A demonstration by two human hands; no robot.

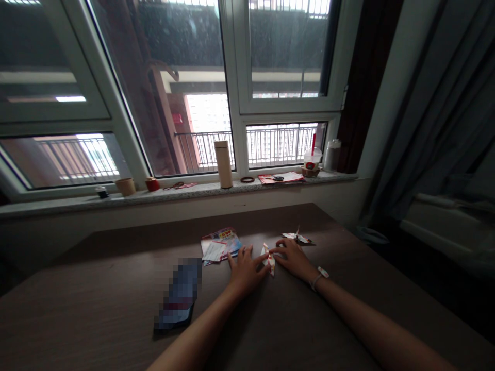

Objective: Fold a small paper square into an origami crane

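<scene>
A small folded piece of printed paper [269, 262] lies on the brown table [116, 288] between my hands. My left hand [246, 270] is at its left side, fingers spread, with a fingertip touching the paper. From the right, my right hand [292, 257] reaches the paper's upper part with its fingertips; a bracelet is on that wrist. Just beyond my right hand rests a second folded paper figure [297, 237] with a pointed part standing up. Printed sheets [220, 245] lie beyond my left hand, at its upper left.
A pixelated dark phone-like object [180, 296] lies left of my left forearm. Along the windowsill [185, 193] stand a beige bottle [223, 165], a brown cup [126, 186], a red roll [152, 184], scissors on red papers [282, 178], a drink cup [311, 158] and a grey bottle [332, 155].
</scene>
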